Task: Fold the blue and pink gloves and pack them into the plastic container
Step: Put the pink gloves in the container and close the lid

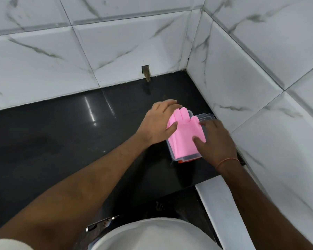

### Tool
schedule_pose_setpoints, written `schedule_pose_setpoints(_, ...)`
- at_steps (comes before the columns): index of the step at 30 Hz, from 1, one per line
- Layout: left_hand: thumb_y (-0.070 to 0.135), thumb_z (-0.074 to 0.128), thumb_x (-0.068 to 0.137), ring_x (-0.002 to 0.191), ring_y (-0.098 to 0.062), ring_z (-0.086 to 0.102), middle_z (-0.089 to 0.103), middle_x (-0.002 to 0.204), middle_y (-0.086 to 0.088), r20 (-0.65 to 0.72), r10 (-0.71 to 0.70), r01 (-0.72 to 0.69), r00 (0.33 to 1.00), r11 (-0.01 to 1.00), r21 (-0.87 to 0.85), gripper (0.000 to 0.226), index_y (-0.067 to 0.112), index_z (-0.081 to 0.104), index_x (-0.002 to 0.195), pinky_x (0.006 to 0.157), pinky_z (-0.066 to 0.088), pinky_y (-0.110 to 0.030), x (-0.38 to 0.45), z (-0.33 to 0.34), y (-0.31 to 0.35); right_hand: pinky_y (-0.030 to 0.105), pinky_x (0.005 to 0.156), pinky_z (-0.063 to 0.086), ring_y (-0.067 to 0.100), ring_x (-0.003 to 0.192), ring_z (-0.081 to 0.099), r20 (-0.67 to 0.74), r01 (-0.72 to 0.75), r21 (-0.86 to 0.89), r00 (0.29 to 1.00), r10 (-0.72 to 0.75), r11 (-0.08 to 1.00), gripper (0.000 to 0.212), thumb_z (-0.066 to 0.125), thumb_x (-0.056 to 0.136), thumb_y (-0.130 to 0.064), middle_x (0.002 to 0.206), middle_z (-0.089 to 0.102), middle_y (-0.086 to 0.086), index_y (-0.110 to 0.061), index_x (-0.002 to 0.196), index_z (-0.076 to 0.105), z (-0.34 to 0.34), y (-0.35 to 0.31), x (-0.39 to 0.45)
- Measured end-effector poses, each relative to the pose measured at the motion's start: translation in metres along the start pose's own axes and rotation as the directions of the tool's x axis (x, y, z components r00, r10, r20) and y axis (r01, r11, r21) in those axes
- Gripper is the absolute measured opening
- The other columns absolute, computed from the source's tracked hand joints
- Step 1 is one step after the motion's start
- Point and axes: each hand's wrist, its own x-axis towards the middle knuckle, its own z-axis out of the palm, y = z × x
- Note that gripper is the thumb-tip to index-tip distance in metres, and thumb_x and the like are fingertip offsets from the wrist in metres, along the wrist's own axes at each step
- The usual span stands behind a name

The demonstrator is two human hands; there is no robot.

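We see both hands at the centre right of the frame, over a clear plastic container [175, 156] that stands on a black shiny counter [61, 134], close to the corner of the white marble-pattern tiled walls [116, 47].

A pink glove [183, 134] lies on top of the container and covers almost all of its opening. Its finger parts point to the upper part of the frame and go a little over the far rim. We cannot tell if a blue glove is under it, because the pink one hides the inside. At the lower edge of the container a small orange part [182, 161] shows; we cannot tell what it is.

The left hand [157, 121] rests on the left side of the pink glove. Its fingers are straight and close together, reaching over the far left corner of the container, and the thumb presses on the glove surface.

The right hand [215, 139] lies on the right side of the glove. The thumb presses down on the pink material near the right edge, and the other fingers reach toward the far right rim; they look slightly bent, but blur hides the tips. On the right wrist there is a thin orange thread [226, 161].

At the bottom centre of the frame a round white object [152, 235] shows.
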Motion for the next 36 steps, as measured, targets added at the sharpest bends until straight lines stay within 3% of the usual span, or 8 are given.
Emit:
schedule_pose_setpoints(2, 0.028, 0.066, 0.097, 0.144, -0.028, 0.047, 0.053, 0.158, -0.001, 0.115, 0.224, -0.234, 0.968, 0.968, 0.085, 0.053, 0.027, 0.060, 0.150, 0.110, 0.051, -0.050, 0.013, -0.015, 0.000, 0.045, 0.115, 0.049, 0.025, 0.132, 0.055, 0.072, 0.131, -0.010, 0.989, -0.130, 0.991, 0.053, 0.070, 0.098, -0.039, 0.150, 0.053, 0.004, -0.026, 0.146, 0.054, 0.001, -0.012, -0.008)
schedule_pose_setpoints(4, 0.021, 0.069, 0.094, 0.138, -0.029, 0.048, 0.054, 0.155, -0.002, 0.245, 0.308, -0.347, 0.919, 0.929, 0.132, 0.053, 0.029, 0.063, 0.146, 0.102, 0.054, -0.045, 0.029, -0.021, 0.005, 0.048, 0.118, 0.047, 0.025, 0.137, 0.052, 0.170, 0.183, -0.061, 0.971, -0.170, 0.981, 0.052, 0.068, 0.100, -0.035, 0.156, 0.050, 0.001, -0.027, 0.149, 0.053, 0.009, -0.023, -0.009)
schedule_pose_setpoints(9, 0.009, 0.070, 0.099, 0.137, -0.027, 0.049, 0.052, 0.161, 0.000, 0.497, 0.281, -0.405, 0.821, 0.901, 0.158, 0.062, 0.028, 0.058, 0.156, 0.095, 0.047, -0.035, 0.056, -0.010, 0.020, 0.052, 0.117, 0.047, 0.030, 0.139, 0.051, 0.269, 0.173, -0.168, 0.955, -0.123, 0.971, 0.062, 0.069, 0.099, -0.035, 0.159, 0.047, 0.002, -0.026, 0.156, 0.045, 0.029, -0.027, 0.002)
schedule_pose_setpoints(13, 0.013, 0.070, 0.103, 0.146, -0.029, 0.052, 0.055, 0.162, -0.001, 0.611, 0.240, -0.452, 0.755, 0.865, 0.217, 0.059, 0.026, 0.056, 0.159, 0.115, 0.052, -0.047, 0.067, 0.004, 0.024, 0.053, 0.115, 0.045, 0.032, 0.139, 0.052, 0.274, 0.150, -0.183, 0.957, -0.096, 0.972, 0.068, 0.071, 0.096, -0.036, 0.158, 0.049, 0.003, -0.027, 0.158, 0.042, 0.042, -0.022, 0.013)
schedule_pose_setpoints(19, 0.023, 0.057, 0.111, 0.141, -0.029, 0.059, 0.064, 0.152, -0.008, 0.680, 0.179, -0.388, 0.711, 0.906, 0.167, 0.040, 0.015, 0.064, 0.150, 0.119, 0.049, -0.047, 0.079, 0.014, 0.018, 0.052, 0.115, 0.044, 0.033, 0.133, 0.056, 0.318, 0.160, -0.158, 0.942, -0.104, 0.974, 0.066, 0.071, 0.095, -0.032, 0.153, 0.054, 0.006, -0.026, 0.155, 0.045, 0.061, -0.015, 0.026)
schedule_pose_setpoints(23, 0.022, 0.056, 0.111, 0.133, -0.029, 0.065, 0.069, 0.144, -0.009, 0.702, 0.195, -0.434, 0.685, 0.883, 0.179, 0.035, 0.013, 0.068, 0.143, 0.117, 0.052, -0.047, 0.086, 0.029, 0.012, 0.053, 0.118, 0.042, 0.034, 0.135, 0.056, 0.381, 0.153, -0.144, 0.920, -0.089, 0.978, 0.069, 0.073, 0.094, -0.034, 0.159, 0.049, 0.006, -0.025, 0.156, 0.043, 0.070, -0.013, 0.041)
schedule_pose_setpoints(32, 0.011, 0.066, 0.106, 0.145, -0.031, 0.052, 0.060, 0.155, -0.012, 0.825, 0.216, -0.479, 0.522, 0.875, 0.074, 0.045, 0.009, 0.063, 0.150, 0.125, 0.040, -0.045, 0.100, 0.040, 0.000, 0.055, 0.114, 0.048, 0.036, 0.130, 0.058, 0.407, 0.126, -0.120, 0.911, -0.067, 0.985, 0.080, 0.081, 0.088, -0.038, 0.158, 0.046, 0.007, -0.026, 0.157, 0.041, 0.082, -0.006, 0.053)
schedule_pose_setpoints(36, 0.016, 0.057, 0.111, 0.144, -0.034, 0.057, 0.061, 0.154, -0.016, 0.801, 0.242, -0.552, 0.548, 0.824, 0.128, 0.040, 0.007, 0.061, 0.150, 0.125, 0.043, -0.050, 0.101, 0.042, 0.000, 0.054, 0.115, 0.047, 0.035, 0.131, 0.058, 0.408, 0.109, -0.078, 0.911, -0.068, 0.991, 0.077, 0.079, 0.091, -0.039, 0.157, 0.047, 0.007, -0.027, 0.156, 0.040, 0.084, -0.007, 0.057)
